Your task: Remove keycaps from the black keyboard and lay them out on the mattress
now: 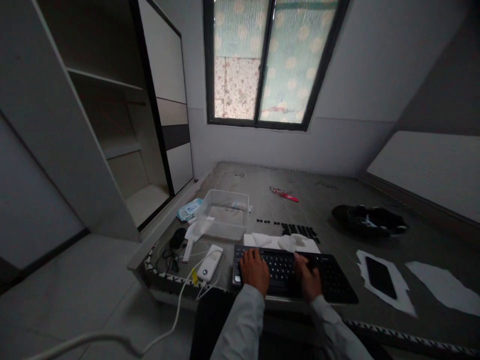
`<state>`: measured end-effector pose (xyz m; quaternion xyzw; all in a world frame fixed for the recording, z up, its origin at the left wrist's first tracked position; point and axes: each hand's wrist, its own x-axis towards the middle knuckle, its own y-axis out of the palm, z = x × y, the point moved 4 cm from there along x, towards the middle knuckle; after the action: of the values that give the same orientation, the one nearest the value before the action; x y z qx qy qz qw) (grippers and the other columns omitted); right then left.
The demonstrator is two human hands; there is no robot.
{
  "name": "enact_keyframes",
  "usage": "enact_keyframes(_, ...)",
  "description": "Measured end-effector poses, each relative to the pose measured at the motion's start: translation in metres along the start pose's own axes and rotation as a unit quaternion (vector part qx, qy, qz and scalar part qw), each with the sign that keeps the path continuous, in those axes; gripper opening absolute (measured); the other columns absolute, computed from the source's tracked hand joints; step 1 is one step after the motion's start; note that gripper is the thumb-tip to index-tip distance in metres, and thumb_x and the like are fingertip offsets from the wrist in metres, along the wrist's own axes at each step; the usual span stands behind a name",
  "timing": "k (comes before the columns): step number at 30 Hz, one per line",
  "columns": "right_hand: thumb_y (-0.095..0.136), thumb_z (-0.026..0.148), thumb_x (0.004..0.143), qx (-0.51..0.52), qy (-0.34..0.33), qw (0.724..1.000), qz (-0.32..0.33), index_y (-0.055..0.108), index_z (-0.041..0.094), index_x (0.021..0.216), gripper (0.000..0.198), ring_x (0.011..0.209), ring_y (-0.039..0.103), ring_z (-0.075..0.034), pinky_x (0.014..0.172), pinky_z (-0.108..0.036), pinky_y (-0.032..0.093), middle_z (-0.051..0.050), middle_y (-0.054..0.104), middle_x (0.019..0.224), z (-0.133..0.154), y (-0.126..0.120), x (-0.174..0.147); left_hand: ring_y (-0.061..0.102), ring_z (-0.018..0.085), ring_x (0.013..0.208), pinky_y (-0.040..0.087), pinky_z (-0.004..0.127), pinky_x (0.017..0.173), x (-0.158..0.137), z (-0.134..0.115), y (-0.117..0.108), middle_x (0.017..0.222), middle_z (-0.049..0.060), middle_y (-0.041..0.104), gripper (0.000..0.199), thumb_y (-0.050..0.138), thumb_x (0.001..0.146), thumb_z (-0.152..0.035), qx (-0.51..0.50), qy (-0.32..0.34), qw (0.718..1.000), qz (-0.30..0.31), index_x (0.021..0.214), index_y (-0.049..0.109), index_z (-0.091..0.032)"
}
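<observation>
A black keyboard [279,290] lies in front of me near the edge of the grey surface. My left hand [255,271] rests on its left end, palm down, fingers lying over the keys. Over the right-middle part is my right hand [310,280], slightly blurred, its fingers curled in toward each other; whatever they hold, if anything, is too dark to make out. Behind the keyboard lie crumpled white tissues [290,243] on a white sheet. Loose black keycaps [298,230] are set out in rows beyond them.
A clear plastic box [227,232] stands left of the keycaps. Nearer are a white power strip [210,262] and its cable. A red packet [285,195] lies farther back. To the right are a black bag-like item [352,222] and a phone [380,277] on white paper.
</observation>
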<state>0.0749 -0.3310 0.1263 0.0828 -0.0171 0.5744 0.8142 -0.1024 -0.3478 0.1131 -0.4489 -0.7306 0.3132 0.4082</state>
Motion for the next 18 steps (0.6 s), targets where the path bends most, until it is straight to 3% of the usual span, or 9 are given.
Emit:
enact_keyframes(2,0.076,0.051,0.067,0.092,0.031,0.994,0.046,0.044,0.020,0.047,0.048,0.041,0.035,-0.006,0.042,-0.023,0.031,0.007,0.040,0.042,0.005,0.034,0.014,0.048,0.025,0.112,0.037,0.041,0.094,0.002,0.003,0.002,0.119,0.008,0.058,0.034,0.056,0.087,-0.024,-0.009,0.010,1.000,0.000,0.120,0.061,-0.023)
enact_keyframes(8,0.056,0.053,0.081,0.174,0.074,0.977,0.102,0.024,0.024,0.046,0.056,0.034,0.023,-0.006,0.037,-0.023,0.028,0.010,0.021,0.036,-0.011,0.102,0.050,0.048,0.026,0.112,0.037,0.042,0.092,0.002,0.005,0.002,0.122,0.008,0.056,0.033,0.050,0.090,-0.024,-0.024,0.019,1.000,0.007,0.121,0.062,-0.027)
enact_keyframes(12,0.059,0.049,0.078,0.201,0.097,0.970,0.093,0.020,0.024,0.047,0.056,0.031,0.018,-0.005,0.033,-0.022,0.019,0.011,0.019,0.033,-0.030,0.119,0.061,0.049,0.026,0.111,0.037,0.042,0.092,0.004,0.005,0.001,0.121,0.008,0.057,0.033,0.049,0.091,-0.024,-0.039,0.013,0.999,0.017,0.121,0.062,-0.026)
enact_keyframes(18,0.064,0.046,0.075,0.206,0.131,0.966,0.084,0.018,0.023,0.047,0.058,0.028,0.019,-0.003,0.031,-0.021,0.016,0.011,0.021,0.032,-0.050,0.125,0.060,0.049,0.026,0.108,0.038,0.041,0.090,0.005,0.007,0.002,0.118,0.007,0.057,0.030,0.051,0.090,-0.023,-0.050,-0.002,0.999,0.016,0.117,0.062,-0.025)
